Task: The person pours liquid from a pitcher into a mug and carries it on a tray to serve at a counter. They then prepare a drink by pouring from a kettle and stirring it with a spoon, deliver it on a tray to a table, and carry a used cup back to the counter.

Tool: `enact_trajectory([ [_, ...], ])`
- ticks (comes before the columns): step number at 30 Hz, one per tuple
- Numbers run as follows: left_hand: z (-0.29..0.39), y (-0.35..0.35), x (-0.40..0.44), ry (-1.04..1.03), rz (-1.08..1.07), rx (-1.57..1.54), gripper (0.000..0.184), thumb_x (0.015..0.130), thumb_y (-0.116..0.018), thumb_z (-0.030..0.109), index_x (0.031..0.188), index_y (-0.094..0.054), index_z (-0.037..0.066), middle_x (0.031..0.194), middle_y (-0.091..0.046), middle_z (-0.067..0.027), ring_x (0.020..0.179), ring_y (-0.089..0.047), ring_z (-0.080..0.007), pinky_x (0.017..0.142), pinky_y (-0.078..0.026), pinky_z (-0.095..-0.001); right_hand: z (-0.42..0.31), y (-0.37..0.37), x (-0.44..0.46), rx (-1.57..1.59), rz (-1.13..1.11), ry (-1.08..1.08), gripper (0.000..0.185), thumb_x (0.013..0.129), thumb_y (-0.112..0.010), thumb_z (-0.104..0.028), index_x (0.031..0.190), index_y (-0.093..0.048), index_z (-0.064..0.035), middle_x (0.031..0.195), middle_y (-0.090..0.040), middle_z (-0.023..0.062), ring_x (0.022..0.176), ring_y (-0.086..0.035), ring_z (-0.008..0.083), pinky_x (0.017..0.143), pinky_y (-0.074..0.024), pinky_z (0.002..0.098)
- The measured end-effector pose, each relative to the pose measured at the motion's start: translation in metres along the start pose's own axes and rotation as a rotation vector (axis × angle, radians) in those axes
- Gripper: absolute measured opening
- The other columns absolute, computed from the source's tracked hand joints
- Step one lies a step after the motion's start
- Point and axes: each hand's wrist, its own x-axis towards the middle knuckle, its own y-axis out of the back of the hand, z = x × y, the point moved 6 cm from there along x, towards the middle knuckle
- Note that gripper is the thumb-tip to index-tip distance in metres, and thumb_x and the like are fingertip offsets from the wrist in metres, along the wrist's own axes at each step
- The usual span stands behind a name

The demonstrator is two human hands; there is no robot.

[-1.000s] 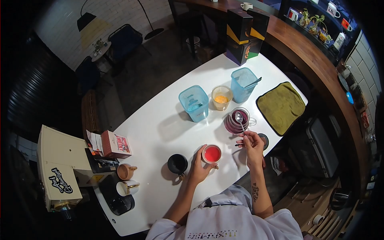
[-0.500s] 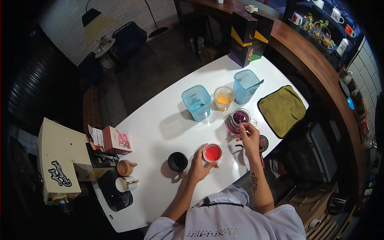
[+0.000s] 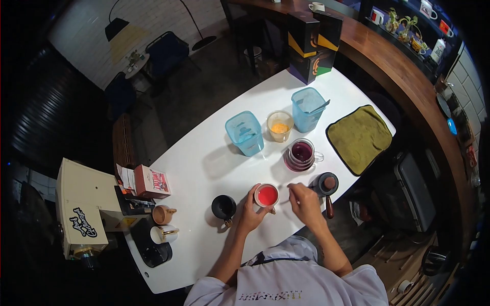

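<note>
Red drink in the pale cup my left hand grasps, my right hand bunched just right of it, whether gripping anything I cannot tell, glass jug beyond that hand

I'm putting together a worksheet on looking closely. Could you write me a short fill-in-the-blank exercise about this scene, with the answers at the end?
1. The left hand holds a cup of ____ liquid.
2. A glass with yellow contents stands between ____ blue containers.
3. In the picture, the black cup stands to the ____ of the left hand.
4. The cloth on the white table is ____ in colour.

Missing words: red; two; left; green.
</note>
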Motion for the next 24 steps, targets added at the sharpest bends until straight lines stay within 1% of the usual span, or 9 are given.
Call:
enact_trajectory([
  [3, 0.008, 0.001, -0.002, 0.037, -0.015, 0.069, 0.082, 0.080, -0.082, 0.015, 0.147, -0.036, 0.003, 0.134, -0.057, -0.0195, 0.123, -0.058, -0.0295, 0.104, -0.046, -0.0393, -0.001, -0.010, -0.016, 0.027, -0.030, -0.048, 0.017, 0.085, -0.064, 0.000, 0.101, -0.062, 0.0007, 0.083, -0.062, 0.0175, 0.073, -0.065, 0.0376, 0.062, -0.0507, 0.0456],
  [5, 0.014, 0.000, -0.001, 0.019, -0.030, 0.131, 0.080, 0.082, -0.080, 0.015, 0.147, -0.036, 0.003, 0.133, -0.059, -0.0187, 0.122, -0.060, -0.0280, 0.103, -0.048, -0.0389, -0.005, -0.012, -0.024, 0.045, -0.026, -0.066, 0.015, 0.086, -0.063, 0.004, 0.100, -0.065, 0.0025, 0.083, -0.064, 0.0179, 0.070, -0.065, 0.0355, 0.061, -0.0510, 0.0417],
  [8, 0.015, -0.002, 0.000, 0.042, -0.040, 0.111, 0.082, 0.082, -0.080, 0.018, 0.148, -0.035, 0.003, 0.135, -0.058, -0.0187, 0.124, -0.059, -0.0290, 0.104, -0.047, -0.0391, 0.000, -0.020, -0.036, 0.066, -0.058, -0.110, 0.016, 0.085, -0.063, 0.003, 0.101, -0.065, 0.0026, 0.084, -0.064, 0.0179, 0.071, -0.065, 0.0369, 0.063, -0.0507, 0.0430],
  [10, 0.014, 0.000, 0.000, -0.046, 0.045, 0.080, 0.084, 0.079, -0.083, 0.017, 0.147, -0.035, 0.000, 0.134, -0.056, -0.0206, 0.124, -0.057, -0.0319, 0.105, -0.044, -0.0404, 0.002, -0.026, -0.043, 0.077, -0.069, -0.132, 0.016, 0.084, -0.064, 0.002, 0.100, -0.065, 0.0026, 0.083, -0.064, 0.0178, 0.072, -0.065, 0.0370, 0.063, -0.0505, 0.0425],
  [13, 0.012, 0.001, 0.001, -0.040, 0.019, 0.126, 0.083, 0.080, -0.082, 0.018, 0.147, -0.036, -0.001, 0.132, -0.058, -0.0211, 0.123, -0.057, -0.0324, 0.103, -0.045, -0.0408, 0.003, -0.031, -0.047, 0.170, -0.078, -0.179, 0.013, 0.086, -0.063, 0.001, 0.099, -0.064, 0.0036, 0.083, -0.065, 0.0185, 0.070, -0.066, 0.0356, 0.062, -0.0505, 0.0414],
  [16, 0.011, 0.000, 0.003, -0.032, -0.009, 0.077, 0.082, 0.081, -0.081, 0.020, 0.146, -0.037, -0.001, 0.132, -0.058, -0.0215, 0.123, -0.057, -0.0327, 0.103, -0.045, -0.0411, 0.007, -0.042, -0.047, 0.297, -0.164, -0.270, 0.011, 0.088, -0.061, -0.003, 0.099, -0.063, 0.0015, 0.086, -0.066, 0.0205, 0.073, -0.066, 0.0368, 0.063, -0.0493, 0.0461],
  [20, 0.010, 0.001, 0.000, 0.020, -0.018, 0.062, 0.081, 0.082, -0.081, 0.020, 0.146, -0.037, -0.002, 0.132, -0.058, -0.0220, 0.123, -0.057, -0.0330, 0.104, -0.044, -0.0410, 0.008, -0.053, -0.051, 0.377, -0.273, -0.374, 0.014, 0.092, -0.061, -0.008, 0.101, -0.064, 0.0028, 0.076, -0.065, 0.0202, 0.065, -0.065, 0.0329, 0.059, -0.0475, 0.0413],
  [22, 0.015, 0.001, 0.000, -0.058, 0.011, 0.108, 0.079, 0.085, -0.077, 0.022, 0.148, -0.035, -0.001, 0.129, -0.061, -0.0222, 0.121, -0.060, -0.0325, 0.100, -0.047, -0.0405, 0.013, -0.060, -0.053, 0.370, -0.300, -0.377, 0.017, 0.093, -0.062, -0.010, 0.104, -0.064, 0.0032, 0.073, -0.064, 0.0200, 0.062, -0.064, 0.0317, 0.059, -0.0472, 0.0398],
  [24, 0.016, 0.003, -0.002, -0.071, 0.017, 0.144, 0.078, 0.086, -0.075, 0.019, 0.148, -0.033, -0.002, 0.132, -0.059, -0.0219, 0.123, -0.059, -0.0322, 0.102, -0.047, -0.0408, 0.021, -0.069, -0.058, 0.411, -0.311, -0.395, 0.023, 0.097, -0.061, -0.016, 0.109, -0.064, 0.0036, 0.066, -0.062, 0.0152, 0.057, -0.062, 0.0244, 0.056, -0.0466, 0.0368],
])
